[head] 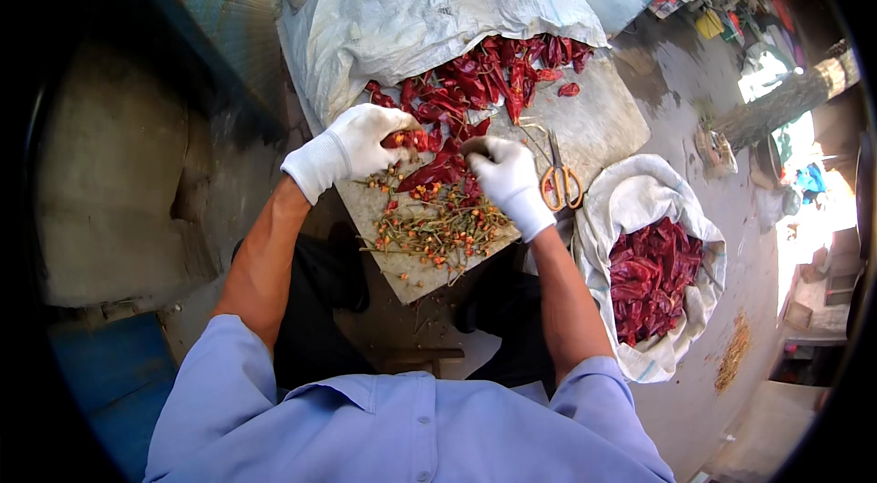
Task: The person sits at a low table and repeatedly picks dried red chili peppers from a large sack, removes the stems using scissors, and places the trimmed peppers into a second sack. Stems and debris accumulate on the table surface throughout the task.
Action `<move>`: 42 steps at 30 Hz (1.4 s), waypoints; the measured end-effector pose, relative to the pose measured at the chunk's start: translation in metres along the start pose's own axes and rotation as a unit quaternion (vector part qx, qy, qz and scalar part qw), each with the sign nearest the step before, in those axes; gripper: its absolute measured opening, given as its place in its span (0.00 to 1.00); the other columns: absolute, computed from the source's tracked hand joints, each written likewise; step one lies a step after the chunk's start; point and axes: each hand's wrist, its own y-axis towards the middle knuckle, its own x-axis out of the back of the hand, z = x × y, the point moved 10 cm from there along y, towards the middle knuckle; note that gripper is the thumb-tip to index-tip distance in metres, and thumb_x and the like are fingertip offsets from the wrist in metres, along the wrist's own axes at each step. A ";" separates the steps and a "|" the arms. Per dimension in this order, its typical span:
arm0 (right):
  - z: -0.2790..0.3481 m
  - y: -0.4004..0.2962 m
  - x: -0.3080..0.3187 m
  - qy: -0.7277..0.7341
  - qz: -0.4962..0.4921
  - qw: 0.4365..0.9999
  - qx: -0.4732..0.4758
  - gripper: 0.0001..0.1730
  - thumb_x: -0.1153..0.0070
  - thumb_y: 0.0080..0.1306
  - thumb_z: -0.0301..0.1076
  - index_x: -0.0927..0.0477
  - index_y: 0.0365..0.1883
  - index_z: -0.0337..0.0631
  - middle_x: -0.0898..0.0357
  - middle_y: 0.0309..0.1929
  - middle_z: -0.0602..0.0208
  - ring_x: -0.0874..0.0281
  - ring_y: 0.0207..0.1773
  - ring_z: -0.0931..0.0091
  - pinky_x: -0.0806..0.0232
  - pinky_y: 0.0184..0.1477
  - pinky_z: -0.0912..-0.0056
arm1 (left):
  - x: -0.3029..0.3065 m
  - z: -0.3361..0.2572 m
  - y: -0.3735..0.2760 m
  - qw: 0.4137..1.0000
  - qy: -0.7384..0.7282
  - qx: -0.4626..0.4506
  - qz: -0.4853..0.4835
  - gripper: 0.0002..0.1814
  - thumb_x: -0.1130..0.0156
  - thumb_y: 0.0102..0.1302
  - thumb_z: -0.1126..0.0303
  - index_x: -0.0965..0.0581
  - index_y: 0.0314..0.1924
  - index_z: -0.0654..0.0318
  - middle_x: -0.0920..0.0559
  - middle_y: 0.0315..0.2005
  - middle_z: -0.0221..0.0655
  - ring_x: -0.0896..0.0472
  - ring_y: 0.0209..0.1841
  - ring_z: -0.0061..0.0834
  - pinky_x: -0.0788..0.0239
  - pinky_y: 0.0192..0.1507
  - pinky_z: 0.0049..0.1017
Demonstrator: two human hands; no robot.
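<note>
My left hand [370, 144], in a white knitted glove, grips dried red chili pieces [405, 139] between thumb and fingers. My right hand [505, 175], gloved alike, has its fingers curled down beside a large dried red chili [438, 168]; whether they pinch anything is hidden. Both hands are over a pale board [596, 113]. Nearer my body lies a heap of chili stems and caps [438, 229] with orange bits. Past the hands, dried red chilies [473, 82] spill from a white woven sack [438, 3]. Scissors with orange handles [560, 185] rest right of my right hand.
An upright white sack [709, 305] with rolled sides holds dried red chilies [654, 274] at my right. Blue metal panels [205, 10] rise at the far left. A log [788, 99] and assorted household items lie to the right. Brownish debris [734, 353] is scattered on the floor.
</note>
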 end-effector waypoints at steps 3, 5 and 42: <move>0.017 0.000 -0.045 -0.184 0.028 0.979 0.079 0.18 0.38 0.66 0.34 0.15 0.54 0.46 0.15 0.54 0.58 0.15 0.52 0.56 0.22 0.55 0.54 | 0.002 0.006 0.004 0.997 0.066 0.026 0.001 0.20 0.29 0.64 0.66 0.17 0.54 0.67 0.14 0.44 0.49 0.14 0.48 0.49 0.22 0.53 0.38; 0.008 0.003 -0.075 -0.252 0.067 0.962 0.082 0.18 0.38 0.64 0.33 0.15 0.54 0.47 0.17 0.54 0.57 0.15 0.52 0.56 0.22 0.52 0.51 | -0.005 0.013 0.003 0.996 0.086 0.013 -0.005 0.21 0.30 0.64 0.62 0.16 0.54 0.62 0.13 0.47 0.46 0.14 0.52 0.46 0.23 0.57 0.40; 0.085 -0.037 0.068 0.064 -0.255 0.943 0.204 0.08 0.35 0.63 0.19 0.13 0.41 0.30 0.12 0.37 0.61 0.14 0.38 0.71 0.23 0.45 0.70 | -0.058 -0.021 0.034 0.902 -0.414 0.097 -0.073 0.15 0.27 0.65 0.77 0.16 0.52 0.70 0.11 0.40 0.28 0.18 0.43 0.13 0.23 0.48 0.22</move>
